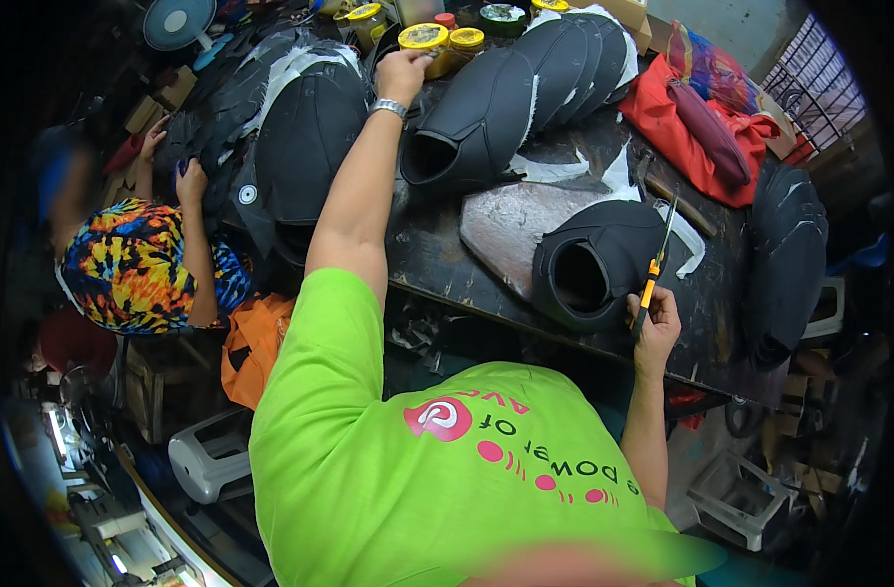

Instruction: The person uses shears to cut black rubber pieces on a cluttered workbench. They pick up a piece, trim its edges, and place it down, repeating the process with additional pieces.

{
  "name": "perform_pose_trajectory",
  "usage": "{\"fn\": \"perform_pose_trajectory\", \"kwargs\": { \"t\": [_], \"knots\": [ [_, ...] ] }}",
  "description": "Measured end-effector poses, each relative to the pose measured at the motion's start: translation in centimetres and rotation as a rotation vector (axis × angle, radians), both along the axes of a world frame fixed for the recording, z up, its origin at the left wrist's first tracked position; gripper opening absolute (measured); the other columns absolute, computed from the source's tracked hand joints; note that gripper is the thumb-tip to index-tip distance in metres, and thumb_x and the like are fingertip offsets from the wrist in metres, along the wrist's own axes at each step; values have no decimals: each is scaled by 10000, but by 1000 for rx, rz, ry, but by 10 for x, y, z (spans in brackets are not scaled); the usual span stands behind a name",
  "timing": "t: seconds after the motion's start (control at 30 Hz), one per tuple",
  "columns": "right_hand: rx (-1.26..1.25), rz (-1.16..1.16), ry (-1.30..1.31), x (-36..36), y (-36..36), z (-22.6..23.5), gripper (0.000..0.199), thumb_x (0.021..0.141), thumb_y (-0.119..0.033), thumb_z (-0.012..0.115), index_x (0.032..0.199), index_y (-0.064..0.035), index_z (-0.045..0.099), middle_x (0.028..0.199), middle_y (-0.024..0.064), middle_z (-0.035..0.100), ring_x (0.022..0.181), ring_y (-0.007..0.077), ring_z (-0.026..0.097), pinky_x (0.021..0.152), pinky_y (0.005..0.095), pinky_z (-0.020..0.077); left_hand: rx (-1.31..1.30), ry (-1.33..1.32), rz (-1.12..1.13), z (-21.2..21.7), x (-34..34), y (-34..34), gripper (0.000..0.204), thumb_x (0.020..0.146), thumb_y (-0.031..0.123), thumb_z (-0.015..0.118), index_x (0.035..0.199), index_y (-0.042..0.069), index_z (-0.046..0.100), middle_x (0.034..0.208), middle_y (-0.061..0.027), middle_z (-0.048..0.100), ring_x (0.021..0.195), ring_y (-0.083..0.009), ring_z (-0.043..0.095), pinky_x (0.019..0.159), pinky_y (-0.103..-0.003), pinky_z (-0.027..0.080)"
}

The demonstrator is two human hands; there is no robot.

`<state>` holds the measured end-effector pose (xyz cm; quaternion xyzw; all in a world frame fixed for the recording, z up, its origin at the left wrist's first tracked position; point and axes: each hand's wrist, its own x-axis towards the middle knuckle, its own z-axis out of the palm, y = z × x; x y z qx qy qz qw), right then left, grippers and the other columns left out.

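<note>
My left hand [403, 76] reaches to the table's far side, its fingers curled against a jar with a yellow lid [423, 36]; what they grip is hidden. Upright in my right hand [656, 328] are scissors [649, 284] with yellow-and-black handles, seen edge-on, blades pointing away from me. Just left of them lies a black tube-shaped piece [603, 245], its round opening facing me. It rests partly over a flat, greyish, worn board [510, 230] near the table's front edge. Beyond it, a row of nested black tube-shaped pieces [486, 117] stretches to the far right.
More black pieces [315, 137] stand left of my left arm. Red fabric [677, 127] lies at the far right, with white scraps [554, 169] nearer. At left another person's hand [190, 183] works at the table. Grey plastic stools [212, 455] stand below, with an orange bag [256, 347].
</note>
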<state>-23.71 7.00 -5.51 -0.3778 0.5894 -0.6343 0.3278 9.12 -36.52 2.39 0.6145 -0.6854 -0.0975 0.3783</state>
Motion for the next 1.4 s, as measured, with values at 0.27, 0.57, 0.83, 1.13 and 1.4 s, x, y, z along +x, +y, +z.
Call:
{"fn": "perform_pose_trajectory", "kwargs": {
  "t": [0.27, 0.57, 0.83, 1.13, 1.4],
  "knots": [
    [3, 11, -10, 0, 1, 2, 202, 868, -43, 760, 976, -49, 589, 790, -61, 553, 672, 8, 502, 587, 169, 391, 46, 1031, -442, 48, 13, 84, 240, 941, 107, 676, 1162, 16, 699, 889, -10, 712, 699, -60, 627, 613, -178, 475],
    [157, -122, 186, -14, 7, 21, 178, 868, -104, 775, 904, -34, 615, 672, -56, 556, 574, 4, 462, 527, 176, 351, 353, 1491, -764, 50, 17, 157, 302, 977, 65, 593, 1278, 45, 595, 950, -14, 666, 777, -101, 655, 631, -208, 541],
    [568, -248, 673, -58, 29, 43, 283, 795, -195, 769, 875, 32, 620, 754, 179, 650, 692, 314, 624, 693, 391, 488, 426, 1312, -823, 54, -31, 235, 253, 977, 80, 601, 1223, 24, 625, 928, -41, 685, 730, -103, 652, 658, -226, 543],
    [85, -160, 704, -16, 37, 87, 503, 768, -183, 782, 1226, -45, 629, 1098, 137, 626, 1021, 282, 633, 876, 362, 489, 310, 486, -1131, 57, -99, 346, 182, 907, -25, 646, 1084, -20, 689, 988, -60, 691, 777, -98, 654, 711, -222, 534],
    [-230, 221, 110, 39, 52, 109, 370, 872, 40, 701, 1237, 27, 643, 1107, 60, 675, 989, 115, 640, 856, 230, 517, 66, 375, -1099, 43, -136, 372, 151, 842, -79, 678, 977, -12, 689, 1120, -90, 584, 872, -137, 650, 769, -246, 539]
  ]
}}
